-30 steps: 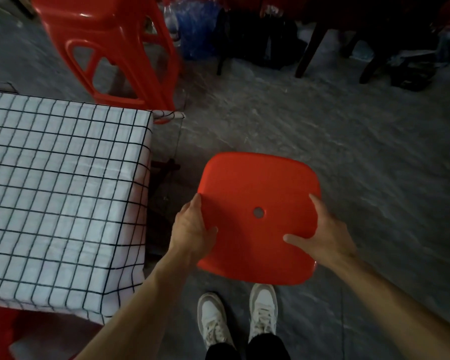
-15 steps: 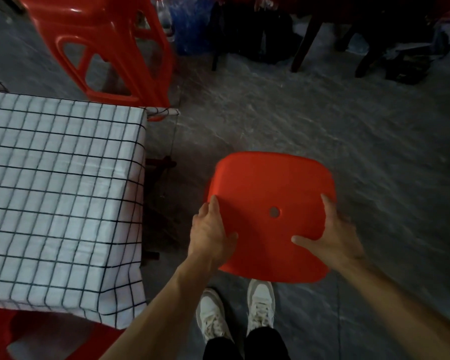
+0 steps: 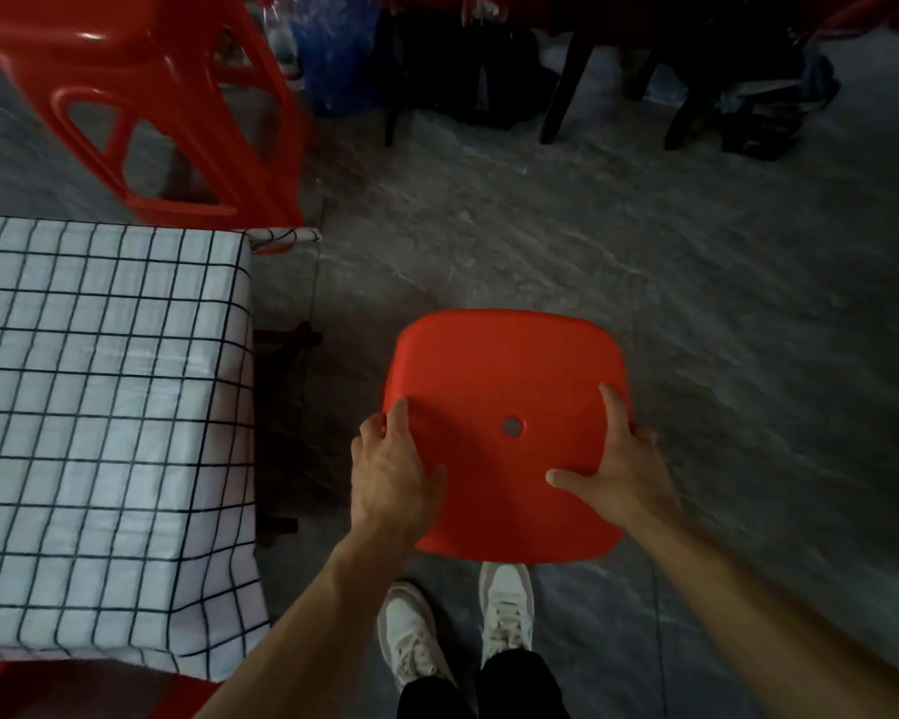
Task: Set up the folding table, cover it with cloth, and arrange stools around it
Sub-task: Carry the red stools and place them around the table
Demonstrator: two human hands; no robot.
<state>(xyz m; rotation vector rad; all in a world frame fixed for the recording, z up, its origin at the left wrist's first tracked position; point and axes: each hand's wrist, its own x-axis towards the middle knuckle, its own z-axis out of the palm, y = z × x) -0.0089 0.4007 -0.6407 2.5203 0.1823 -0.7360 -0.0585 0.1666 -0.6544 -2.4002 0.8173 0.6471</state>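
Both hands — left hand, right hand — grip the red stool by its seat edges, fingers curled round it, just beside the cloth-covered worktop.

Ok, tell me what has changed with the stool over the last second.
The red stool, gripped at its seat edges by the left hand and right hand, has shifted right, away from the checked tablecloth. Both grips are unchanged. The other red stool remains behind the table.
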